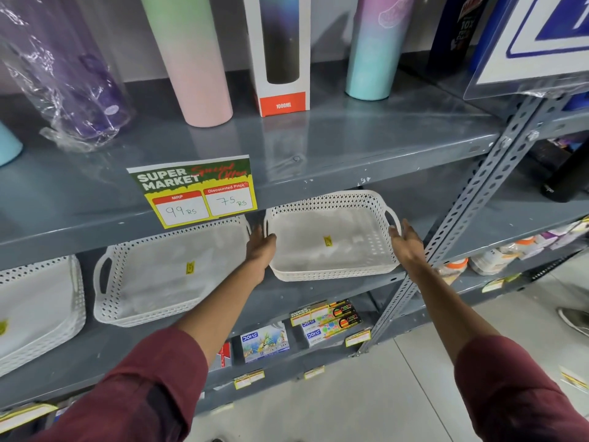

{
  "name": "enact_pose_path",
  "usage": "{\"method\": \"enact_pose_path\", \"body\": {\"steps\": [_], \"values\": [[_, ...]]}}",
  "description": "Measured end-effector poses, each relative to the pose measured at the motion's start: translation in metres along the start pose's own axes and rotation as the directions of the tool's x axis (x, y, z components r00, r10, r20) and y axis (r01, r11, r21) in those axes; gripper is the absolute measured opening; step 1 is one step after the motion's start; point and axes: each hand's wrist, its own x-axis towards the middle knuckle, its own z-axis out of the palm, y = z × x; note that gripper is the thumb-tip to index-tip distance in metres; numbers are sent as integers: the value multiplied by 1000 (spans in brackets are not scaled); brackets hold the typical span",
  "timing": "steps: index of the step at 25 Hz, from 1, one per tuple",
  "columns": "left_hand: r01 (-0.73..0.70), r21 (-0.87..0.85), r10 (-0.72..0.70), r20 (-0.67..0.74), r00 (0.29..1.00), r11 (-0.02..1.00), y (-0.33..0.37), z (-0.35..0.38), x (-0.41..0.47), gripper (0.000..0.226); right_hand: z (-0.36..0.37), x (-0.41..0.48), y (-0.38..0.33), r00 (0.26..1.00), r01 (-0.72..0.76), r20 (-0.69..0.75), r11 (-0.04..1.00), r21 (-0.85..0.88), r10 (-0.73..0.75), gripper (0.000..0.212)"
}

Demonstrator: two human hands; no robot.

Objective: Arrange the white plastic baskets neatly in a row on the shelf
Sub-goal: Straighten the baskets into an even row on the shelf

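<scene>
Three white perforated plastic baskets stand in a row on the grey metal shelf (318,291). The right basket (331,237) sits between my two hands. My left hand (259,247) rests flat against its left side, by the handle there. My right hand (406,244) is at its right side beside the handle, fingers spread; whether it touches the basket I cannot tell. Neither hand grips anything. The middle basket (165,275) lies to the left, close to the right one. The left basket (38,311) is cut off by the frame edge.
A price sign (194,193) hangs from the upper shelf edge (318,183) over the middle basket. Tall bottles and a boxed flask (280,52) stand above. A slotted steel upright (462,212) runs just right of my right hand. Stationery boxes (325,323) fill the shelf below.
</scene>
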Motion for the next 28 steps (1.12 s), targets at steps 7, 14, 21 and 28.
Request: {"method": "enact_pose_path", "body": {"steps": [7,14,21,28], "values": [[-311,-112,297,-131,946,944,-8,-59,-23,45,38,-23,-47,919,392,15,907,-152,-395,62],[-295,108,304,-546,781,949,-67,-234,-45,31,140,-67,-100,909,343,276,936,-73,-312,66],[342,42,-260,-568,781,939,-132,-339,-12,116,215,-111,-137,892,77,452,991,-112,-18,101],[208,67,-189,-221,957,976,-155,-351,15,96,248,-118,-127,916,108,397,985,-136,-46,65]]}}
